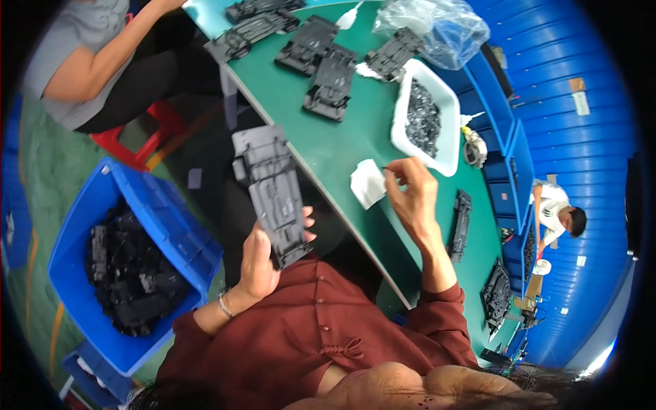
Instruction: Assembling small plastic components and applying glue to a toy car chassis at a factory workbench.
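Note:
My left hand (263, 260) grips a black plastic toy car chassis (273, 184) by its near end. The chassis is raised beside the table edge, its ribbed face showing. Over the table, the fingers of my right hand (413, 191) are pinched together; a tiny dark thing seems to show at the tips, too small to name. Just left of those fingers lies a crumpled white paper or cloth (367, 183). Beyond my right hand stands a white plastic basin (449, 123) holding many small dark parts (422, 119).
More black chassis (331, 82) lie on the green table (307, 130), beside a clear plastic bag (437, 31). A blue crate (75, 266) of black parts stands on the floor at left. A co-worker (89, 61) sits at upper left, another person (557, 212) farther right. Blue bins (502, 184) line the far side.

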Motion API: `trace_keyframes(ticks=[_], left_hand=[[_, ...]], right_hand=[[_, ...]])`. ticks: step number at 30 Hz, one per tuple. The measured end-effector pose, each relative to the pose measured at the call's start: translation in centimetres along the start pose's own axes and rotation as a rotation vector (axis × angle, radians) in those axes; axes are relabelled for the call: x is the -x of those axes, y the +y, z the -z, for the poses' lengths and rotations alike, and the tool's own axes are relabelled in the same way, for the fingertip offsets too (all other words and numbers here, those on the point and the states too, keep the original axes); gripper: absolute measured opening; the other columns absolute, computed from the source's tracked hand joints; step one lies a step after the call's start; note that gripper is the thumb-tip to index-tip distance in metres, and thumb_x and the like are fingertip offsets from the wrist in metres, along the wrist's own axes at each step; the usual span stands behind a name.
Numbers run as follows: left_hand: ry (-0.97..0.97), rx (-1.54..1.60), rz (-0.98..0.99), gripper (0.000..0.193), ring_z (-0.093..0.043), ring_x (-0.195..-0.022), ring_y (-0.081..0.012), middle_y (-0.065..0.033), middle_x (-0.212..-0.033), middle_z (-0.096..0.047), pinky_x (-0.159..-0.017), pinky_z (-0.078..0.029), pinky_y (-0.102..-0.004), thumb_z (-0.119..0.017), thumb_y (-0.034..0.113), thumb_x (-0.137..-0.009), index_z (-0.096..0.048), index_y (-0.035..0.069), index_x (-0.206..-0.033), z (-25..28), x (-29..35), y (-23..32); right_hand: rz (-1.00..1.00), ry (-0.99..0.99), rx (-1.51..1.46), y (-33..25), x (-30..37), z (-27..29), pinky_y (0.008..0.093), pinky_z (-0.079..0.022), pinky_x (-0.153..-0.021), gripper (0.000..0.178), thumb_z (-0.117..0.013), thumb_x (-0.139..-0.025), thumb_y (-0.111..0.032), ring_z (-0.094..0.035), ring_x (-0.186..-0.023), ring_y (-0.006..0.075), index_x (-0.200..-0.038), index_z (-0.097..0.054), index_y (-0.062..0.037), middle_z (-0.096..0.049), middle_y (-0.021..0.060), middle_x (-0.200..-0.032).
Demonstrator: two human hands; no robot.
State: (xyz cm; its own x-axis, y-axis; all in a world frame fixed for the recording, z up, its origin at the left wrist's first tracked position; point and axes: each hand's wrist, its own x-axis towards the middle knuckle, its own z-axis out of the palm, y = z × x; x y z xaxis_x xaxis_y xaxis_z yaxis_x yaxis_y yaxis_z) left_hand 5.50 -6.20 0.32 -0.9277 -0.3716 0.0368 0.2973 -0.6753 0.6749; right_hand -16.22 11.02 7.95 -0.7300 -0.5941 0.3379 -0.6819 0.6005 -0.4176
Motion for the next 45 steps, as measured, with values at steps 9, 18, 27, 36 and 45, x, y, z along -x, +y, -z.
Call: trace_keyframes(ticks=[9, 18, 27, 36, 45], left_hand=[[-0.007, 0.282, 0.245, 0.081, -0.061, -0.121, -0.0318, -0.0183, -0.141, -0.056, -0.101, -0.052, -0.0461, -0.016, 0.065, -0.105, -0.044, 0.002, -0.148, -1.0, -0.2, 0.0], [0.041, 0.277, 0.236, 0.075, -0.061, -0.123, -0.0313, -0.0189, -0.135, -0.061, -0.106, -0.049, -0.0483, -0.021, 0.06, -0.107, -0.045, -0.001, -0.145, -1.6, 0.7, 0.1], [0.038, 0.232, 0.193, 0.07, -0.065, -0.116, -0.0291, -0.0179, -0.13, -0.063, -0.104, -0.052, -0.0453, -0.018, 0.053, -0.11, -0.047, -0.003, -0.142, -2.1, 1.3, -0.1], [-0.002, 0.164, 0.146, 0.071, -0.061, -0.122, -0.0321, -0.0216, -0.133, -0.061, -0.103, -0.052, -0.049, -0.023, 0.055, -0.109, -0.045, -0.004, -0.142, -1.4, 0.3, -0.2], [-0.06, 0.076, 0.197, 0.071, -0.062, -0.122, -0.0296, -0.0213, -0.133, -0.061, -0.107, -0.05, -0.0433, -0.018, 0.052, -0.11, -0.044, -0.005, -0.142, -1.0, 0.4, 0.1]], right_hand=[[0.108, -0.053, -0.374, -5.5, 5.5, 0.5, 0.0316, -0.052, -0.061, 0.014, -0.073, -0.085, 0.006, -0.065, -0.067, 0.0206, -0.096, -0.065, 0.0012, -0.067, 0.0103, -0.08], [0.446, 0.026, -0.388, -8.2, 5.9, -0.9, 0.0385, -0.05, -0.057, 0.032, -0.075, -0.071, 0.012, -0.062, -0.067, 0.0282, -0.097, -0.061, -0.0015, -0.064, 0.011, -0.084], [0.375, 0.02, -0.383, -8.7, 6.7, -0.1, 0.0309, -0.051, -0.062, 0.024, -0.074, -0.071, 0.013, -0.064, -0.072, 0.0229, -0.088, -0.066, -0.0006, -0.067, 0.0102, -0.087], [0.352, 0.18, -0.347, -9.3, 7.1, -1.3, 0.035, -0.049, -0.058, 0.029, -0.075, -0.066, 0.013, -0.061, -0.066, 0.0267, -0.088, -0.063, -0.0009, -0.065, 0.0103, -0.081], [0.423, 0.165, -0.241, -9.3, 7.8, -2.7, 0.033, -0.05, -0.057, 0.033, -0.074, -0.067, 0.017, -0.064, -0.065, 0.0261, -0.095, -0.063, 0.0013, -0.067, 0.0118, -0.085]])
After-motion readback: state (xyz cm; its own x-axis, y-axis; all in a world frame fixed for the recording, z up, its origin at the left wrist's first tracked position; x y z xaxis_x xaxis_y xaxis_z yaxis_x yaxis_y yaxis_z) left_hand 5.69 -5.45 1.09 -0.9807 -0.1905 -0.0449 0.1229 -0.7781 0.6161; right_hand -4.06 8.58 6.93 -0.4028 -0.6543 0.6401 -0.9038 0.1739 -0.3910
